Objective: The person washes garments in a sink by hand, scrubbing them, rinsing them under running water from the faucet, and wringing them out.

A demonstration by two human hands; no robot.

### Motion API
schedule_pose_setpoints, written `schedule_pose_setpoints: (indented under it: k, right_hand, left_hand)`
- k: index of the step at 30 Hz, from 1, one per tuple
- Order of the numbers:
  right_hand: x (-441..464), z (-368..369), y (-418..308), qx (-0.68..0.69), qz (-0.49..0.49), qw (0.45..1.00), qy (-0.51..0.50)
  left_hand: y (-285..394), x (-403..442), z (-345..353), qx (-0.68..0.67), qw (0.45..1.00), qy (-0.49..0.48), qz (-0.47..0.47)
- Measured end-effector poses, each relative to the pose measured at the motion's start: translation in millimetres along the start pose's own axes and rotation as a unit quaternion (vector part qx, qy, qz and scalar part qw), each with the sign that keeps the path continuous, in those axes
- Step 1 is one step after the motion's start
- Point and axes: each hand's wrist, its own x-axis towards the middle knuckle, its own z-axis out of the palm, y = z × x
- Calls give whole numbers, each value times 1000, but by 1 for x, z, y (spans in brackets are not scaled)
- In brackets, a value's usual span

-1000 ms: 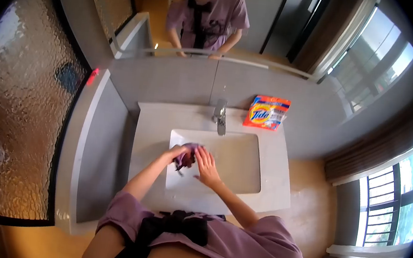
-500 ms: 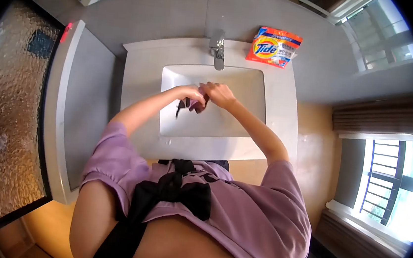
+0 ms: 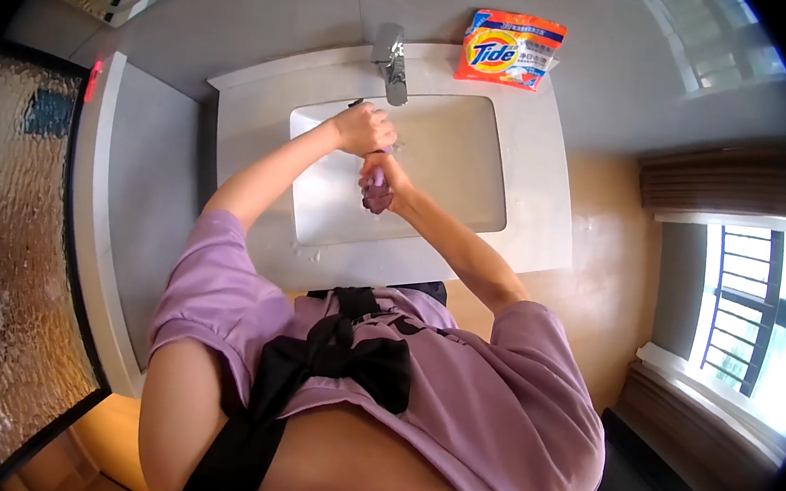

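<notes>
Both hands are over the sink [image 3: 456, 181] set into the pale desk [image 3: 539, 179], gripping a bunched purple cloth [image 3: 376, 194] between them. The left hand [image 3: 363, 129] is closed in a fist around the cloth, knuckles up, in the far left part of the sink, just short of the tap. A small dark end of the cloth pokes out beyond this fist, towards the sink's far edge. The right hand [image 3: 386, 175] is closer to the person's body, its fingers curled round the cloth, and a crumpled part of the cloth shows at its palm side, over the left half of the sink. The two hands are very close together, one ahead of the other; whether they touch is hard to tell. The metal tap [image 3: 395, 71] stands at the middle of the desk's far edge, with its spout pointing over the sink. An orange bag [image 3: 509, 50] marked "Tide" is at the far right corner of the desk, its printed front facing the person. A few small pale spots lie on the desk by its near edge, left of the middle. The person wears a purple top [image 3: 466, 366] with a black bow [image 3: 335, 358] at the front.
</notes>
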Motion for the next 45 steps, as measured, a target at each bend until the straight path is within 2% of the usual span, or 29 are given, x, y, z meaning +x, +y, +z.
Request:
schedule_pose_setpoints:
  k: [1, 5, 6, 7, 9, 10, 11, 13, 14, 17, 19, 21, 23, 25, 26, 29, 30, 35, 37, 39, 41, 43, 45]
  right_hand:
    - [-3, 1, -2, 65, 46, 994, -75]
    - [-19, 16, -6, 175, 11, 978, -113]
    - [-19, 15, -8, 190, 11, 969, -156]
    - [-15, 14, -10, 193, 10, 969, -157]
    - [-10, 11, -8, 186, 10, 974, -128]
    - [-10, 9, -7, 189, 10, 974, -126]
    - [-8, 5, -11, 198, 13, 970, -141]
    - [-8, -2, -7, 217, 28, 961, -167]
    - [-6, -9, -2, 266, 48, 947, -171]
    - [-10, -15, 12, 284, 41, 943, -170]
    - [-34, -1, 9, 275, 71, 949, -139]
    - [-56, 19, 6, 336, 109, 910, -215]
    - [-52, 19, 11, 340, 83, 910, -222]
    - [-29, 7, 15, 474, 129, 814, -311]
    - [-21, 3, 16, 492, 156, 794, -322]
    - [-11, 0, 17, 437, 124, 846, -279]
    - [-8, -1, 17, 437, 123, 847, -278]
    - [-10, 8, 12, 381, 42, 900, -205]
    - [-3, 9, 14, 392, 44, 901, -181]
    - [-4, 10, 12, 403, 43, 901, -154]
    - [-8, 15, 6, 425, 21, 897, -119]
    - [-11, 12, 2, 425, 21, 894, -144]
    - [-13, 12, 0, 432, 24, 881, -190]
  left_hand:
    - [-2, 0, -2, -6, 999, 41, -2]
    - [-3, 0, -5, -31, 998, 38, -28]
    - [-4, 0, -5, -24, 999, 25, -39]
    - [-8, 1, -6, -25, 999, 23, -37]
    - [-10, 2, -3, -18, 996, 86, -22]
    - [-9, -1, 1, -19, 998, 40, -41]
    - [-10, -3, 3, -19, 998, 41, -38]
    - [-5, -12, 3, -106, 979, 84, -151]
    - [-4, -18, 2, -134, 971, 64, -187]
    - [-6, -23, -10, -152, 975, 62, -152]
    - [1, -22, -9, -129, 980, 36, -146]
    - [6, -20, -6, -75, 989, -14, -129]
    - [11, -20, 1, -73, 987, -5, -143]
    - [13, -19, 4, -75, 981, 11, -179]
    - [14, -18, 2, -74, 978, 11, -195]
    - [16, -17, -1, -109, 972, 6, -209]
    - [19, -19, 2, -110, 972, 6, -209]
    - [37, -25, 17, -191, 922, 67, -330]
    - [44, -26, 11, -208, 916, 80, -335]
    - [51, -26, 10, -267, 872, 109, -396]
    - [57, -28, 4, -277, 876, 116, -379]
    - [62, -26, 0, -245, 895, 154, -340]
    - [72, -30, 2, -252, 892, 152, -343]
